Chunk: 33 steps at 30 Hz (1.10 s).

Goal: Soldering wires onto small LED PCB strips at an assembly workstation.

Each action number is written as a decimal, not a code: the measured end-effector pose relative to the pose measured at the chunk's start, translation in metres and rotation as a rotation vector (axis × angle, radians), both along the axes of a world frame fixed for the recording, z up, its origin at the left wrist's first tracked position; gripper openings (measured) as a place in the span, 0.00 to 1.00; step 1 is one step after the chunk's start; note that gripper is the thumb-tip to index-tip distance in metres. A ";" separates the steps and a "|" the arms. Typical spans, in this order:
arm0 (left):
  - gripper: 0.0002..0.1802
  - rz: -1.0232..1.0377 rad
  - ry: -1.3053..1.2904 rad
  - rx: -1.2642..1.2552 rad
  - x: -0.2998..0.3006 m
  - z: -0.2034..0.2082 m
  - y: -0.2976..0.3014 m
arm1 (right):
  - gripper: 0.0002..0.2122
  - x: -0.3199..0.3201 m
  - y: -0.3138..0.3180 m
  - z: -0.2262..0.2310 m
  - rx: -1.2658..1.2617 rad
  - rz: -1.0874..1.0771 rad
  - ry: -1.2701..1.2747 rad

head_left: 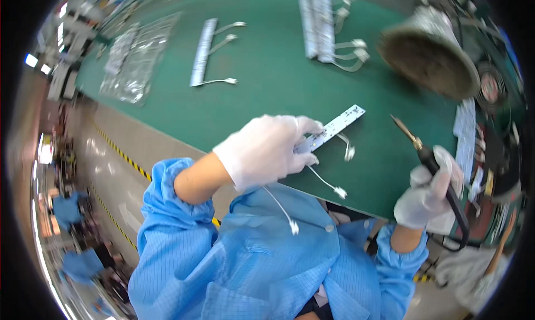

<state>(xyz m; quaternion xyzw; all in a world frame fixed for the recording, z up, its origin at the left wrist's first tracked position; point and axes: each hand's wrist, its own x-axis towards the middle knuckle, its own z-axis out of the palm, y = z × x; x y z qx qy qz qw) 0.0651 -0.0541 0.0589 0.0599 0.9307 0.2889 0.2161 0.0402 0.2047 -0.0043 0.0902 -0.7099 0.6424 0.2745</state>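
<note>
My left hand (270,147), in a white glove, is closed around one end of a narrow white circuit board strip (337,124) over the green table. Small dark components dot the strip, and white leads with plugs hang from it, one plug (340,192) near the table's front edge. In my gloved right hand (428,192) is a soldering iron (426,153), its pointed tip up and to the left, apart from the strip. The iron's black cord loops below that hand.
A similar strip with leads (204,52) lies at the far left beside clear plastic bags (136,58). Several strips (317,27) are grouped at the back. A cone-shaped metal hood (429,52) stands at the right, with more strips (465,133) below it.
</note>
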 end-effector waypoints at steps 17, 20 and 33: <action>0.22 0.945 0.562 -0.492 -0.061 -0.029 -0.187 | 0.12 -0.005 -0.013 0.002 0.037 -0.128 -0.055; 0.19 0.778 0.803 -0.150 -0.068 -0.022 -0.149 | 0.12 -0.006 -0.020 0.004 0.032 -0.124 -0.018; 0.34 0.618 0.439 -0.186 -0.152 -0.062 -0.030 | 0.10 -0.004 -0.008 0.006 -0.064 0.049 -0.155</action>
